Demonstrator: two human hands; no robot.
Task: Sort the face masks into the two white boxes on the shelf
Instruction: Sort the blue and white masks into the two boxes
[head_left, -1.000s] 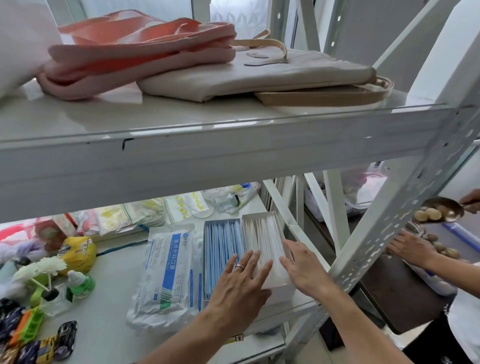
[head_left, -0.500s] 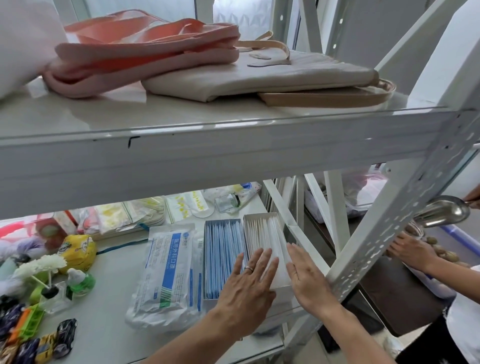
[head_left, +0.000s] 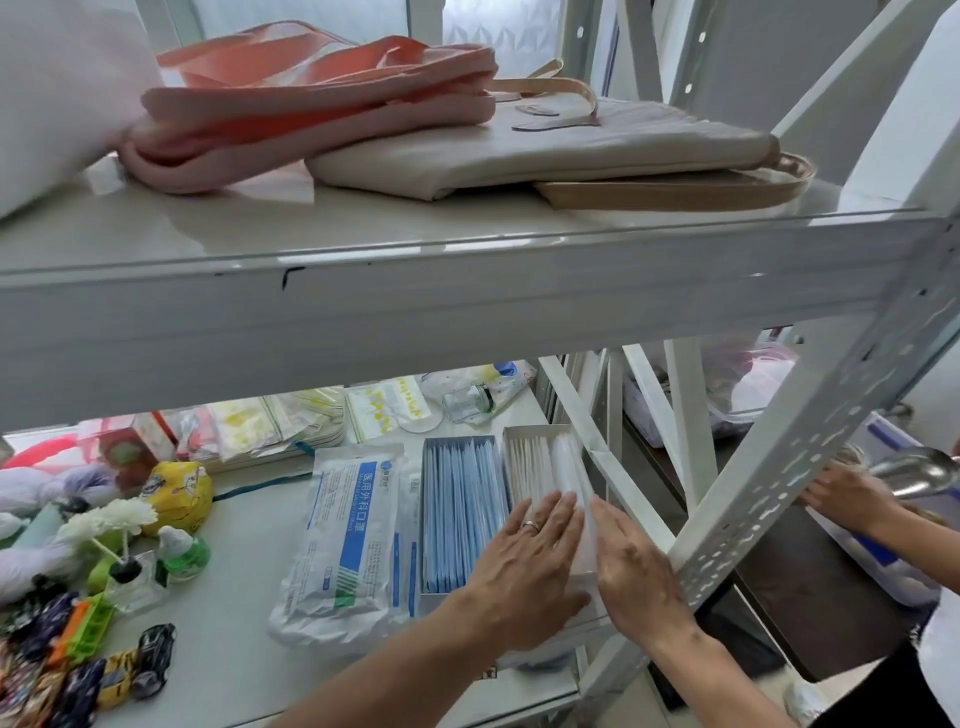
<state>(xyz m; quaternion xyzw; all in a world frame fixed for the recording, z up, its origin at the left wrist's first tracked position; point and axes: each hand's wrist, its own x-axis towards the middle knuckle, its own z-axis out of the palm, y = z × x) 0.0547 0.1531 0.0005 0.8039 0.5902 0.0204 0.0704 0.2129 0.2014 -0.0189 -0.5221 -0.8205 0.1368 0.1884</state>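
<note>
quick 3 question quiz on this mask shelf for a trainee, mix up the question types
1. True or false: the left hand wears a ring.
2. Fill in: the sealed mask packet lies to the ___ of the blue-mask box.
3. The right hand touches: A) the blue-mask box B) the white-mask box C) the sealed mask packet.
Key: 1 true; 2 left; 3 B.

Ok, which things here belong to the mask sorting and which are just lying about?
Job: box of blue masks, box of white masks, sealed mask pack, left hand and right hand, both flat at the white one.
Lying about: pink bag, beige bag, yellow pouch, green bottle, toy cars.
</note>
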